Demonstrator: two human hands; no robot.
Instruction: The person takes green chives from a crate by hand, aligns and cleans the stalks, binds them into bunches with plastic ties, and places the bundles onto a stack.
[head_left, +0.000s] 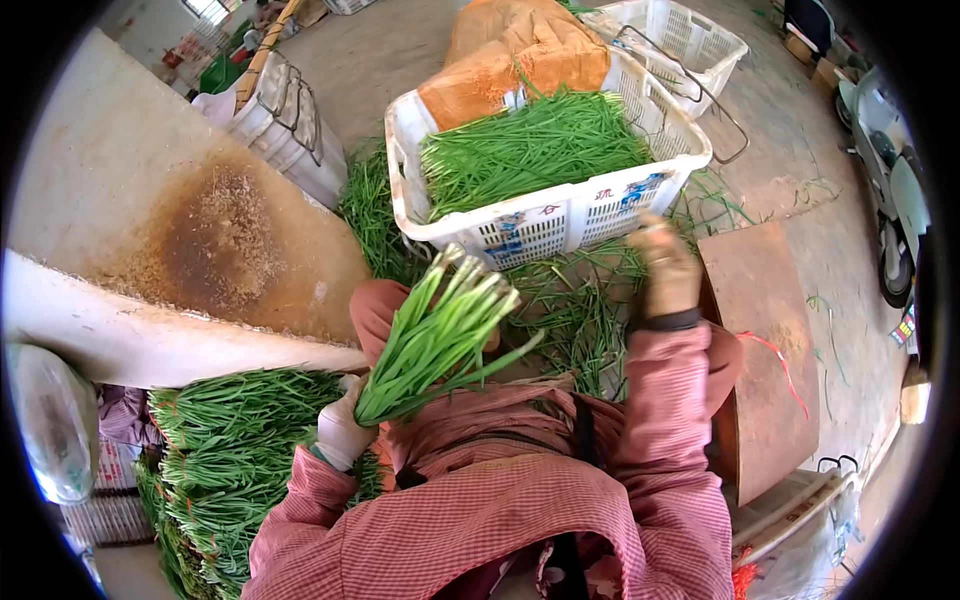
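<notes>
Evidently partway along: banded bundles (240, 455) lie stacked at the lower left of the frame, seemingly finished, while plenty of loose greens (540, 140) remain in the white crate (572, 236) at upper centre; one bunch (430, 345), at mid-frame, is clasped in the gloved left hand (345, 420); the right hand (668, 268), apart from it near the crate's front, is too blurred to tell whether it grips anything; one second crate (690, 35) stands behind, upper right; the bundles number at least three, overlapping too much for a full count.
</notes>
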